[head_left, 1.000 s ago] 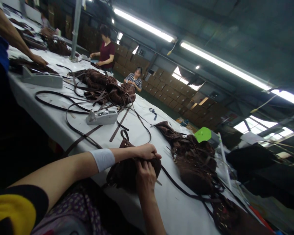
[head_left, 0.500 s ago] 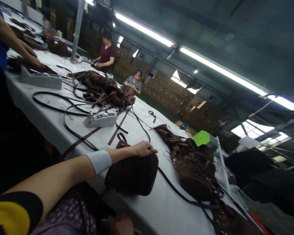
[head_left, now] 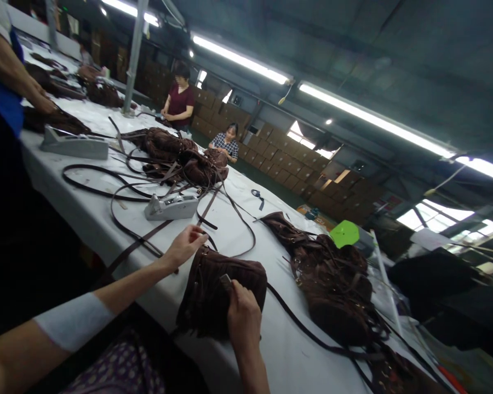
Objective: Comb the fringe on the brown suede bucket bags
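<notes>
A dark brown handbag [head_left: 213, 306] stands at the near edge of the white-covered table [head_left: 287, 350]. At its upper left corner, the curled fingers of my left hand [head_left: 184, 249] pinch the short dark strap [head_left: 212, 242] that loops up from the bag. My right hand [head_left: 245, 314] is in front of the bag's face, closed on a small flat grey piece [head_left: 225, 279] that sticks out past the thumb; its exact kind does not show. A long dark strap [head_left: 296, 323] runs from the bag's right side across the table.
A grey tape dispenser [head_left: 171, 208] sits behind my left hand, another [head_left: 74, 145] farther left. Brown bags with tangled straps [head_left: 184, 156] lie beyond, more bags [head_left: 332, 290] at right. A person [head_left: 0, 71] works at far left; two others stand behind the table.
My left hand has moved left from the bag's top right to the strap at its upper left. My right hand has risen from below the table edge to the bag's front, holding the grey piece.
</notes>
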`<state>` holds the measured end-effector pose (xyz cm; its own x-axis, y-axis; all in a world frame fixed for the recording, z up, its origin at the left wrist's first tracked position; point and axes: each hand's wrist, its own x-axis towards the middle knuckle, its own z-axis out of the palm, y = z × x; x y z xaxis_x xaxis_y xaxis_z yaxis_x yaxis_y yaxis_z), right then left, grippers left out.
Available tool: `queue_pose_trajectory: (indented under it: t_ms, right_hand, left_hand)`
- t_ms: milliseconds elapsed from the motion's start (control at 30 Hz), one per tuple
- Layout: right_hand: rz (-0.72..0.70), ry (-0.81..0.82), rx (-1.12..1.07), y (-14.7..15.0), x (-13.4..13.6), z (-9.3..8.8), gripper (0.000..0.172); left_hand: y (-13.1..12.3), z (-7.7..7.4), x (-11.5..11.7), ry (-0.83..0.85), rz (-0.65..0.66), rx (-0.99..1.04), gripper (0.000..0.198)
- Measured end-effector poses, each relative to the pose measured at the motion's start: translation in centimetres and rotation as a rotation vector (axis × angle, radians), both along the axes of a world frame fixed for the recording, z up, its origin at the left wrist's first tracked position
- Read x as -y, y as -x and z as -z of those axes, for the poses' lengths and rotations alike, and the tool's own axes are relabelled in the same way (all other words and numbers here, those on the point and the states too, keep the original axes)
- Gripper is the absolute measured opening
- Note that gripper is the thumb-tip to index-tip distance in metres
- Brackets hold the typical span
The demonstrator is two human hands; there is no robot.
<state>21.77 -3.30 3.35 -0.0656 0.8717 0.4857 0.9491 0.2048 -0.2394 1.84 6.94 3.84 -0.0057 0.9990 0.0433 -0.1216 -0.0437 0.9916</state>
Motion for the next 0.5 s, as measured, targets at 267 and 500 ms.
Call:
queue_pose_trajectory:
  t_ms: [267,500]
  right_hand:
    - [-0.072,0.034,-0.235,0.6,-0.7,-1.2,0.034]
    - [-0.058,-0.078,0.032,1.9,-1.0,-2.3,0.034]
  left_hand:
    - [-2.5,5.4,6.4,0.26,0.455,0.509,0.053]
    - [-2.6,3.7,6.9,0.208,0.53,0.525,0.048]
